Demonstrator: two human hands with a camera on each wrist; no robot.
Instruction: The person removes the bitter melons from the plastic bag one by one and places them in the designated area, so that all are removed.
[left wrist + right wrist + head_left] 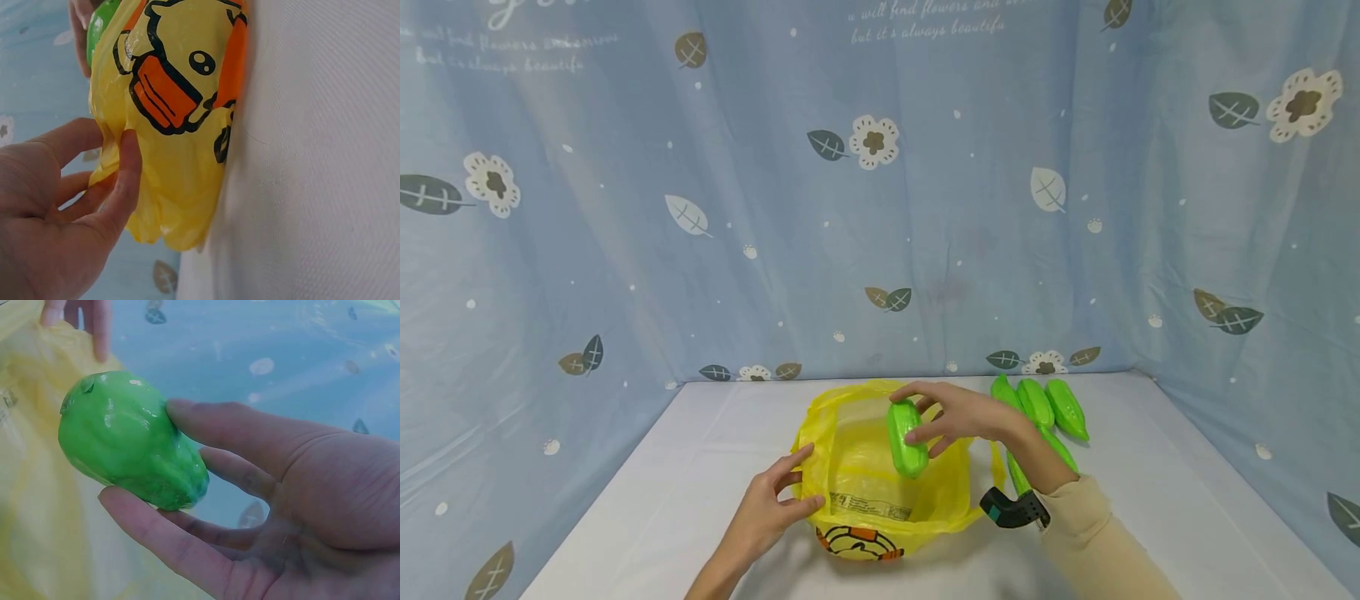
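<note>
A yellow plastic bag with a duck print stands with its mouth spread wide in the head view. My left hand pinches the left side of its rim between thumb and fingers. Over the bag's mouth, my right hand holds a glossy green oblong piece. In the right wrist view, the thumb and fingers grip this green piece by one end, its rounded far end pointing toward the bag. A handle loop of the bag sticks out on the right.
Several similar green pieces lie on the white table to the right of the bag, partly behind my right forearm. A dark band circles the right wrist. A blue patterned curtain hangs along the back and sides.
</note>
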